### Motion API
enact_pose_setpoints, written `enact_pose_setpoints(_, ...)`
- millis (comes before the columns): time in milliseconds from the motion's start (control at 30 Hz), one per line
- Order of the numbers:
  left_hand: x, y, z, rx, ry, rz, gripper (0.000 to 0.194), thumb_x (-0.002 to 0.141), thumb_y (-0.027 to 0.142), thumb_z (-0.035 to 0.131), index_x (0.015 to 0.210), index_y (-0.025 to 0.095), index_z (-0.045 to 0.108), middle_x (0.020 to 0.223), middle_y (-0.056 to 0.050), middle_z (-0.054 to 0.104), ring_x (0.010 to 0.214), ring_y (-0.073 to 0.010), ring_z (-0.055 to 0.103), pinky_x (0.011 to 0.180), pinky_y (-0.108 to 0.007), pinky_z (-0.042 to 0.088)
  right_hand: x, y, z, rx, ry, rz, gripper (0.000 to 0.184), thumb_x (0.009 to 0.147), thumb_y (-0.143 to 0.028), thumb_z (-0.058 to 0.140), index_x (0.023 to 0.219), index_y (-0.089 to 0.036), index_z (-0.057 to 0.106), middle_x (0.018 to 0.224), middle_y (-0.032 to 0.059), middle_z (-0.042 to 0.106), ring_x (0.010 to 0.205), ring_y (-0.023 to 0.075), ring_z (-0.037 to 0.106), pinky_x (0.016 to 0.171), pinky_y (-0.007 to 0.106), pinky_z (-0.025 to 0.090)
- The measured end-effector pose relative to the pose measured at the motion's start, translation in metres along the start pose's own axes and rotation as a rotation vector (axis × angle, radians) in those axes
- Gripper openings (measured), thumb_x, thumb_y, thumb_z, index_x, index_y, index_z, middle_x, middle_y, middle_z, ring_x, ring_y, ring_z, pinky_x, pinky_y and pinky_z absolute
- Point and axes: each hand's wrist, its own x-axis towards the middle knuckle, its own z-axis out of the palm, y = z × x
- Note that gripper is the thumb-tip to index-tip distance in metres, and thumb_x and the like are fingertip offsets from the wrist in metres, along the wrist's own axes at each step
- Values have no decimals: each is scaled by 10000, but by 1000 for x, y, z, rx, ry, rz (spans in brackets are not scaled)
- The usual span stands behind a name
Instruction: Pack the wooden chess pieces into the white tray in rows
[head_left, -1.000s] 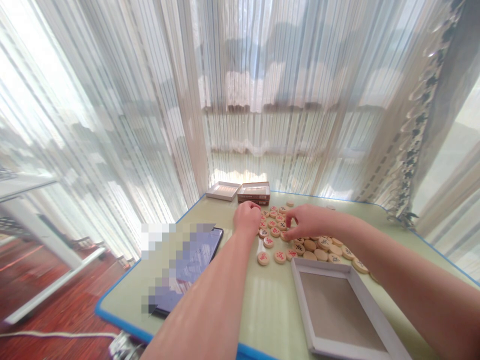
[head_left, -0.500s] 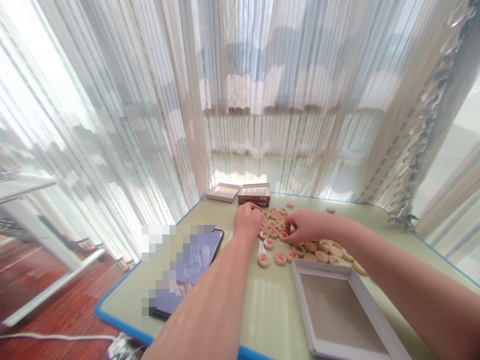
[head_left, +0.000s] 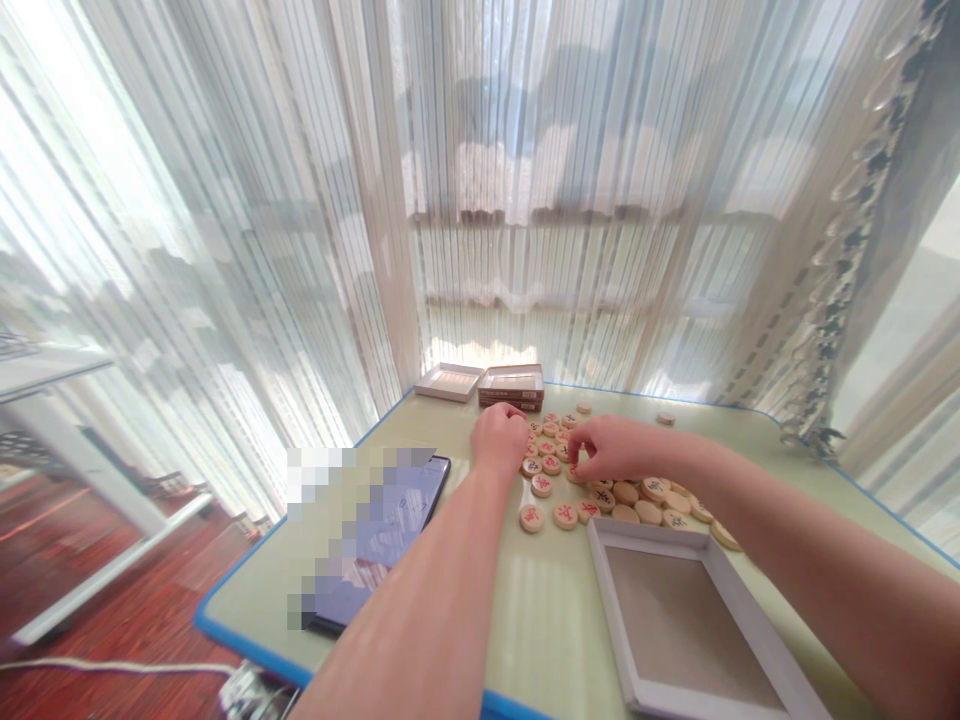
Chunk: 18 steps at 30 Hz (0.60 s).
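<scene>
Round wooden Chinese chess pieces [head_left: 551,465] with red or black characters lie spread between my two hands. My left hand [head_left: 499,437] rests at their left edge, its fingers curled closed; whatever is under them is hidden. From the right comes my right hand [head_left: 611,448], thumb and forefinger bent together on a piece at the group's right side, which they partly cover. Below that wrist is a heap of pieces [head_left: 649,512], several of them blank side up. Three red pieces [head_left: 565,515] form a row in front.
An open shallow box [head_left: 609,620] lies near the front right. A tablet [head_left: 390,540], partly blurred out, is at the left. Behind stand a white lid [head_left: 448,382] and a brown box [head_left: 511,388]. Two loose pieces lie at the back. Sheer curtains [head_left: 525,250] hang beyond the table.
The view has shifted slightly. My right fingertips have moved a little left and cover more of the red piece beside them. My left hand stays in place.
</scene>
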Motion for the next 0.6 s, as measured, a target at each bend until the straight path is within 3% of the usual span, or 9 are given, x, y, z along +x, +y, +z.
enact_pose_setpoints(167, -1, 0, -1, 5, -3, 2, 236, 655, 190, 421, 690, 220, 652, 791, -30, 685, 783, -189, 590, 690, -281, 424, -4, -1, -3, 21, -53, -25, 309, 635, -312, 561, 931, -277, 643, 749, 3, 611, 642, 165, 562, 522, 264, 387)
enact_pose_setpoints(433, -1, 0, 0, 27, -9, 6, 243, 673, 190, 423, 718, 220, 660, 827, -34, 690, 810, -190, 593, 714, -277, 434, -4, 2, -2, 38, -67, 16, 267, 641, -429, 587, 832, -248, 630, 810, 12, 636, 691, 183, 575, 531, 267, 382)
enact_pose_setpoints(600, -1, 0, 1, 39, -19, -9, 245, 679, 186, 424, 723, 227, 662, 823, -27, 692, 807, -191, 595, 703, -279, 437, 1, 0, -1, -15, 7, 86, 329, 756, -491, 435, 653, -204, 560, 713, 35, 628, 632, 183, 554, 523, 289, 357)
